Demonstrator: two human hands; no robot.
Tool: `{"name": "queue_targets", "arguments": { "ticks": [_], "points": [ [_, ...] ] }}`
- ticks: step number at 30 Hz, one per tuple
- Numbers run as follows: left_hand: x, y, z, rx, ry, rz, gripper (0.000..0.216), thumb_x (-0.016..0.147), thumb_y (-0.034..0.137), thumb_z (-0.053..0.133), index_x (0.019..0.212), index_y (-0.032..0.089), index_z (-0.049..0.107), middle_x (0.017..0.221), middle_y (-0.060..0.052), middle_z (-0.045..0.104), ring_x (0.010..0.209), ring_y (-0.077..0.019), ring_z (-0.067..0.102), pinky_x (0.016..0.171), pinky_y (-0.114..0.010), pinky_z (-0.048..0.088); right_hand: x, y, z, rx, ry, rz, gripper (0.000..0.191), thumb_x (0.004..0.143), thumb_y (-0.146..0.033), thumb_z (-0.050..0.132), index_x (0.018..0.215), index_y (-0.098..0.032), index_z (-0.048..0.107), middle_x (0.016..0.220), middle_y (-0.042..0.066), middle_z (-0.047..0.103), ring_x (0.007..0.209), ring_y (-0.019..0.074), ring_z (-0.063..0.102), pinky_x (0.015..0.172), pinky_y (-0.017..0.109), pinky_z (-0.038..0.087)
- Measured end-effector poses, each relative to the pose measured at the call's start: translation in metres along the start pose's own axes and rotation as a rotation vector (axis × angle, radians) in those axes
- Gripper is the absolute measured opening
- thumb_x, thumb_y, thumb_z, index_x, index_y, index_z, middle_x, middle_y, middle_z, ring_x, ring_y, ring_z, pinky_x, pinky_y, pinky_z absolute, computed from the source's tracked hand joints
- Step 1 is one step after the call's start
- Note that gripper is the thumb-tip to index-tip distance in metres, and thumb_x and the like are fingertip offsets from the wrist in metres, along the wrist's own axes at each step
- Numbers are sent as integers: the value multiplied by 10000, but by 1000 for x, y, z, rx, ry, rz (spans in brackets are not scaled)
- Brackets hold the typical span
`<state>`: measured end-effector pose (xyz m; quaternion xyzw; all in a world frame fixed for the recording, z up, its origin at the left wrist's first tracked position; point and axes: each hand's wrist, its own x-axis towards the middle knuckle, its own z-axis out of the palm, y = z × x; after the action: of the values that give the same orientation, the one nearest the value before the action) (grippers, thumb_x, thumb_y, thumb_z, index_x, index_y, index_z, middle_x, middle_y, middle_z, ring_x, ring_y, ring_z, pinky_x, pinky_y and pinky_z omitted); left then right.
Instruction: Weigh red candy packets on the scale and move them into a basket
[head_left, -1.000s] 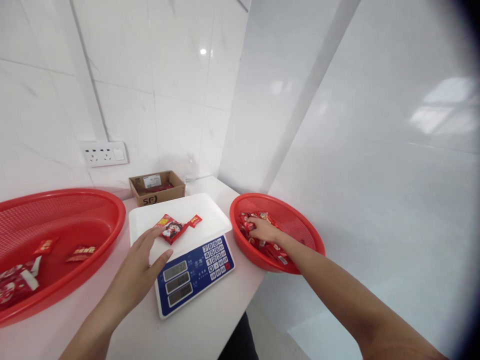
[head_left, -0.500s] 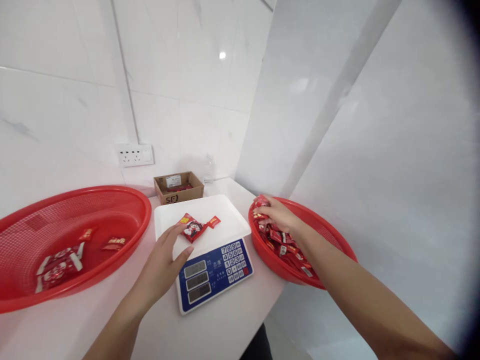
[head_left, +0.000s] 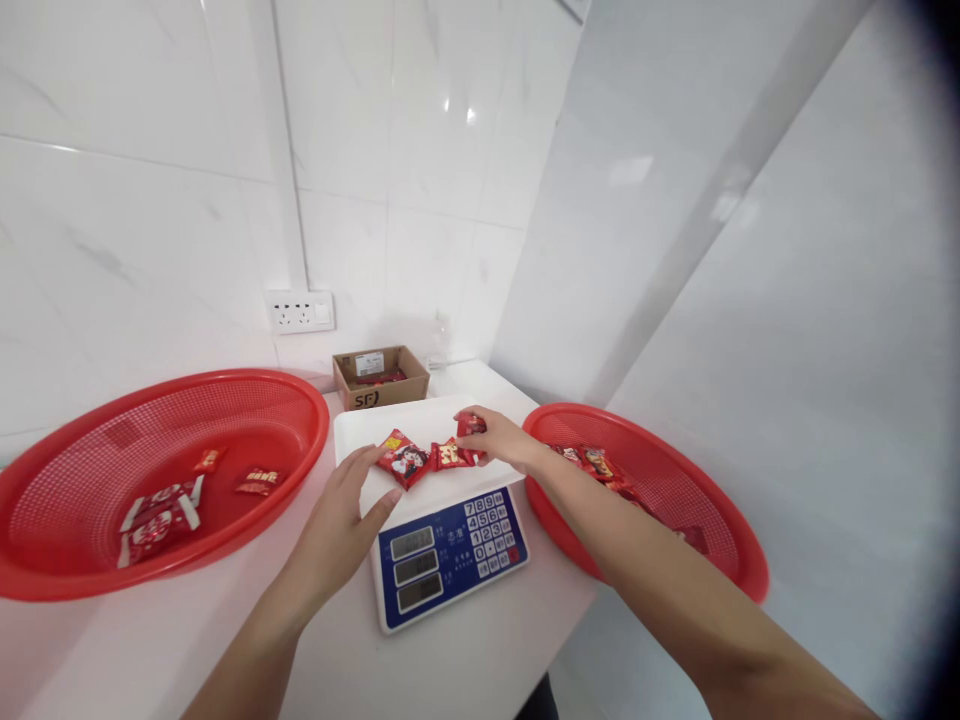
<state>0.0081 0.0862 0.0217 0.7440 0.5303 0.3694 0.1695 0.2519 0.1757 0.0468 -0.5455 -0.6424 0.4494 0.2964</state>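
Note:
Over the white pan of a digital scale [head_left: 352, 430], my right hand [head_left: 501, 440] has its fingers closed on a small red snack packet [head_left: 471, 425]. Just below those fingers another small red packet [head_left: 448, 455] with pale lettering rests on the pan. A larger red packet [head_left: 405, 460] with a cartoon figure lies to its left. My left hand [head_left: 337, 515] is at the pan's front left, fingers and thumb apart. Its fingertips reach the larger packet's left edge; whether they touch it I cannot tell. The scale's blue keypad panel [head_left: 454, 550] faces me.
A red plastic basket [head_left: 300, 480] with several red packets stands left. Another red basket [head_left: 720, 500] with more packets is at the right, partly behind my right forearm. An open cardboard box [head_left: 382, 380] sits behind the scale, near a wall socket [head_left: 301, 311].
My right hand has moved left from the right basket to the scale pan, bringing red packets. Another small packet now shows beside the larger one. The view has shifted slightly left.

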Motion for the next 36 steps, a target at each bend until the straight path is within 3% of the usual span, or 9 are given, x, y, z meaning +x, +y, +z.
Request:
{"name": "queue_targets", "arguments": {
  "ticks": [9, 15, 20, 24, 29, 36],
  "points": [
    [0, 0, -2, -7, -16, -16, 443, 865, 411, 442, 1265, 220, 425, 1357, -101, 457, 1285, -252, 382, 1024, -434, 358, 12, -11, 6, -34, 122, -23, 348, 692, -232, 690, 995, -212, 520, 780, -5, 582, 642, 116, 588, 434, 184, 498],
    [-1, 0, -2, 3, -16, -15, 451, 869, 423, 439, 1267, 212, 421, 1363, -102, 450, 1281, -242, 386, 1033, -436, 352, 23, -22, 16, 164, -41, 67, 401, 674, -250, 723, 1024, -192, 537, 727, -16, 553, 611, 124, 580, 501, 287, 561],
    [-1, 0, -2, 15, 1, 10, 424, 869, 397, 452, 1254, 220, 430, 1348, -94, 470, 1272, -233, 399, 1034, -433, 353, 22, -23, 12, 175, -21, 60, 295, 669, -269, 728, 898, -178, 567, 753, 5, 579, 646, 120, 578, 522, 249, 536],
    [0, 0, -1, 18, 5, 8, 429, 862, 405, 458, 1247, 216, 438, 1343, -98, 477, 1268, -239, 406, 1032, -441, 355, 21, -16, 5, 26, 87, 31, 301, 649, -339, 740, 808, -180, 540, 775, 18, 587, 670, 119, 569, 496, 203, 490],
    [-1, 0, -2, 18, 2, 4, 417, 865, 396, 452, 1245, 223, 440, 1348, -91, 474, 1270, -238, 404, 1022, -432, 369, 22, -8, 1, -217, 165, 61, 317, 677, -338, 705, 869, -190, 500, 840, 34, 580, 714, 137, 549, 459, 193, 455],
    [0, -1, -1, 20, -5, -4, 432, 867, 405, 450, 1258, 220, 431, 1360, -97, 460, 1286, -240, 381, 1035, -441, 350, 20, -10, 7, -106, 62, 48, 304, 783, -297, 619, 1048, -211, 500, 825, 25, 615, 745, 136, 594, 531, 197, 469]
  ]
}}
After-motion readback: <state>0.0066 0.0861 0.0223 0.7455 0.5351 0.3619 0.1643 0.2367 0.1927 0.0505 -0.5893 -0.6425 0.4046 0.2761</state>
